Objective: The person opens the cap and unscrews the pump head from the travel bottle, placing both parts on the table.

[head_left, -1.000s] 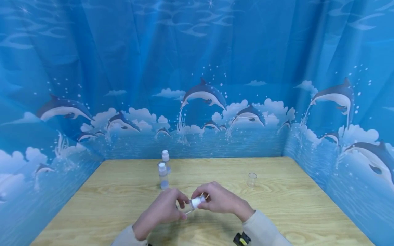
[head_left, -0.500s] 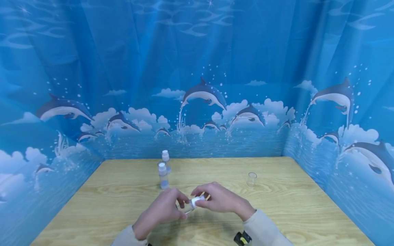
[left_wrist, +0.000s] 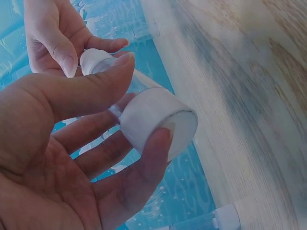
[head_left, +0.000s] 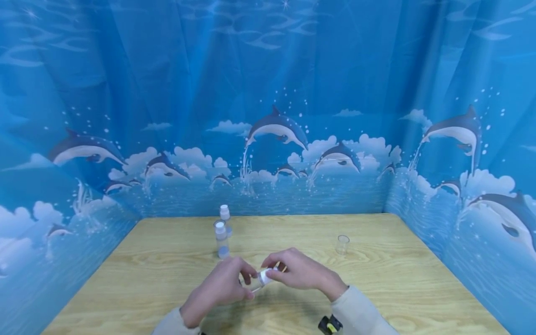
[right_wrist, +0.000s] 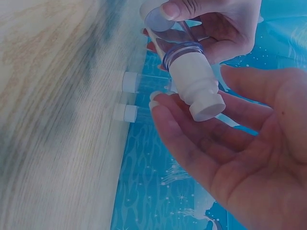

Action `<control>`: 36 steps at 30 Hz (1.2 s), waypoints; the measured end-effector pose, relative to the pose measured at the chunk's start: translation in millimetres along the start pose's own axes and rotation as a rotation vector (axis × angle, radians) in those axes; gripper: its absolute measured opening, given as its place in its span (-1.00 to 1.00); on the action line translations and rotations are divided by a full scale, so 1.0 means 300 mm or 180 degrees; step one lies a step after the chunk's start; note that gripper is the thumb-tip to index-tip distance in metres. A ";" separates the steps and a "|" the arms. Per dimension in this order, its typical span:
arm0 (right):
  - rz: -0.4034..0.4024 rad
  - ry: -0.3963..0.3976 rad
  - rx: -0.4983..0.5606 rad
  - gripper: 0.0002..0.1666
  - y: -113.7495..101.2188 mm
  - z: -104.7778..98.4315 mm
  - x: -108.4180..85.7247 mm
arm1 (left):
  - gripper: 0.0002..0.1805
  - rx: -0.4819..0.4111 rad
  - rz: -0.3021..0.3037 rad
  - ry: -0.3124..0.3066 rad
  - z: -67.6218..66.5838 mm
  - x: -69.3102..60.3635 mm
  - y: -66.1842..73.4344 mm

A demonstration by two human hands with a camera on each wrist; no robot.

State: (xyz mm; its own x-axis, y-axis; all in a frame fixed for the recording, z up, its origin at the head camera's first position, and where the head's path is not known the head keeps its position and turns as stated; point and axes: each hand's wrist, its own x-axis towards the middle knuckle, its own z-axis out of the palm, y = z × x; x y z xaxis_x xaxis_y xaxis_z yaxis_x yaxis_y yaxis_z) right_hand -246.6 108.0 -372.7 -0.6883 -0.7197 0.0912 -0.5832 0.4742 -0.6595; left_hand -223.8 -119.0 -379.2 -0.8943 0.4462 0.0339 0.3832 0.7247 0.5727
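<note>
Holding one tilted pump bottle (right_wrist: pixel 187 64) above the near part of the table (head_left: pixel 293 232): my left hand (head_left: pixel 228 281) grips its clear body and base; my right hand (head_left: pixel 299 270) curves its fingers round the white pump top (right_wrist: pixel 204 98). Two more units, front bottle (head_left: pixel 222 243) and rear bottle (head_left: pixel 225 214), stand upright, back left. One clear cap (head_left: pixel 343 245) stands right. Surface: light wood grain. Enclosure: blue dolphin-print curtain (head_left: pixel 268 70), back and both sides.

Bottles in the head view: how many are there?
3: one bottle in the left hand; a second standing on the table beyond it; the third just behind the second.
</note>
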 end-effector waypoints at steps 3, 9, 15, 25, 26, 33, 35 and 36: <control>-0.0012 -0.0011 -0.0015 -0.68 -0.004 -0.002 -0.001 | -0.59 0.0006 -0.0037 0.0002 -0.002 0.003 0.001; -0.0009 -0.0020 -0.0035 -0.68 -0.007 -0.003 0.000 | -0.58 0.0056 0.0039 0.0042 -0.002 0.004 0.002; 0.0007 -0.0060 0.0036 -0.69 -0.006 0.005 -0.001 | -0.58 0.0120 0.0153 0.0092 0.000 -0.002 0.003; 0.0027 -0.0082 0.0131 -0.68 -0.001 0.012 -0.004 | -0.59 0.0099 0.0049 0.0046 0.003 -0.004 0.007; 0.0026 -0.0080 0.0135 -0.69 -0.001 0.012 -0.004 | -0.59 0.0101 0.0051 0.0045 0.004 -0.004 0.007; 0.0020 -0.0043 0.0067 -0.71 -0.005 0.015 0.001 | -0.59 0.0073 -0.0004 0.0015 0.003 -0.003 0.008; 0.0019 -0.0015 0.0035 -0.71 -0.007 0.014 0.001 | -0.58 0.0072 -0.0010 0.0020 0.003 -0.003 0.008; 0.0010 -0.0002 0.0023 -0.71 -0.007 0.014 0.001 | -0.58 0.0068 -0.0013 0.0022 0.003 -0.004 0.008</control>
State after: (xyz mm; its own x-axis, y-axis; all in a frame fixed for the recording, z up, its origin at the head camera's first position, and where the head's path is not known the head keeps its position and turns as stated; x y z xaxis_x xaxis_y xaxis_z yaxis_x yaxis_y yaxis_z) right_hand -243.7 104.6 -374.5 -0.6898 -0.7186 0.0885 -0.5779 0.4728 -0.6651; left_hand -221.6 -117.3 -378.6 -0.8975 0.4394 0.0373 0.3842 0.7376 0.5552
